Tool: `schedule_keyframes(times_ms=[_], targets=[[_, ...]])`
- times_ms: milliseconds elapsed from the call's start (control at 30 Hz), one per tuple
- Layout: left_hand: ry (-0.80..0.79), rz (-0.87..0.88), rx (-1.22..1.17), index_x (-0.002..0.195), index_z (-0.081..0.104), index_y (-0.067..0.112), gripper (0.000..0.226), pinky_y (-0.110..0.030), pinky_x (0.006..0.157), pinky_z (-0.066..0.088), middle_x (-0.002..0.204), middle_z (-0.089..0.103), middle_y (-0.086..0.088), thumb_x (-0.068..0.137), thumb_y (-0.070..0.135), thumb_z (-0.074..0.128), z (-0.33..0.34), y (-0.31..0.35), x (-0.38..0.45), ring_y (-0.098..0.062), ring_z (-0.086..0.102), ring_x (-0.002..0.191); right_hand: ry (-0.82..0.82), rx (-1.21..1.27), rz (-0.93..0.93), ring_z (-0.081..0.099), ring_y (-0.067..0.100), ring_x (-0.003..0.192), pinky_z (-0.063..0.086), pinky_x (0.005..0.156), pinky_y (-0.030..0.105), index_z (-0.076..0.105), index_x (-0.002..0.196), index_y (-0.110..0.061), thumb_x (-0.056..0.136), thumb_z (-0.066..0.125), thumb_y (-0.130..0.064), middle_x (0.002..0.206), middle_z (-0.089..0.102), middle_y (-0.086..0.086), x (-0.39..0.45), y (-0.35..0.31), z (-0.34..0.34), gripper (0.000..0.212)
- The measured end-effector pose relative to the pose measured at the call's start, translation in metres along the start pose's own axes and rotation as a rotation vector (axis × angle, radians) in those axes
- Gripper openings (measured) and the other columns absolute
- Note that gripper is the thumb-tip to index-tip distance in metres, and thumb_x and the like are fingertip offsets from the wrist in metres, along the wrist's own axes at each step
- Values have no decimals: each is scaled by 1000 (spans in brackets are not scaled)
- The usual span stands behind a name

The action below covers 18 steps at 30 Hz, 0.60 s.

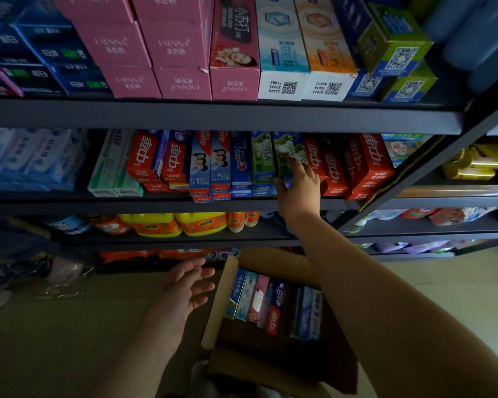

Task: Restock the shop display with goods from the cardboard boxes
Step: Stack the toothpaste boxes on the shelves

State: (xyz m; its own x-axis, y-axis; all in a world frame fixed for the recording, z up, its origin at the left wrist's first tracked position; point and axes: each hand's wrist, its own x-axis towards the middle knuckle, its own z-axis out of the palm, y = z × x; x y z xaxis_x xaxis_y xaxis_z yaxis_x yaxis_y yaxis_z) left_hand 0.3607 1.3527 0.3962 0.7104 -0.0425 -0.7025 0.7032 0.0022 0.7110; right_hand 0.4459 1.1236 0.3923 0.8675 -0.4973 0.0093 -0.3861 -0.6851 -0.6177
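Observation:
An open cardboard box (217, 308) sits low in front of me with several toothpaste cartons (256, 300) standing inside. My left hand (190, 285) hovers beside the box's left flap, fingers spread and holding nothing. My right hand (298, 185) reaches up to the middle shelf (156, 203) and grips a green toothpaste carton (285, 152) among the rows of red, blue and green cartons. My right forearm crosses over the box and hides its right side.
The top shelf (213, 116) carries pink, white and blue-green boxes. Yellow detergent jugs (179, 224) stand on the lower shelf. A dark upright post (431, 162) separates a second shelf unit at right. Tiled floor (69, 326) lies at left.

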Motion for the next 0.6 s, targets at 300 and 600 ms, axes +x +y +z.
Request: schedule_keyframes(times_ms=[300, 600], targets=[[2, -34, 35, 102, 59, 20, 18, -33, 73, 47, 101, 68, -7, 98, 12, 44, -4, -6, -4, -22, 62, 88, -39, 77, -47, 36, 27, 131, 32, 106, 33, 38, 146, -27, 95, 58, -16, 144, 46, 3, 3, 4, 0, 56], [16, -81, 38, 93, 59, 14, 14, -33, 72, 44, 87, 62, -9, 96, 12, 46, -8, -12, -7, -22, 59, 79, 87, 283, 101, 51, 17, 114, 45, 93, 27, 43, 136, -17, 94, 56, -17, 126, 51, 2, -83, 30, 0, 44]])
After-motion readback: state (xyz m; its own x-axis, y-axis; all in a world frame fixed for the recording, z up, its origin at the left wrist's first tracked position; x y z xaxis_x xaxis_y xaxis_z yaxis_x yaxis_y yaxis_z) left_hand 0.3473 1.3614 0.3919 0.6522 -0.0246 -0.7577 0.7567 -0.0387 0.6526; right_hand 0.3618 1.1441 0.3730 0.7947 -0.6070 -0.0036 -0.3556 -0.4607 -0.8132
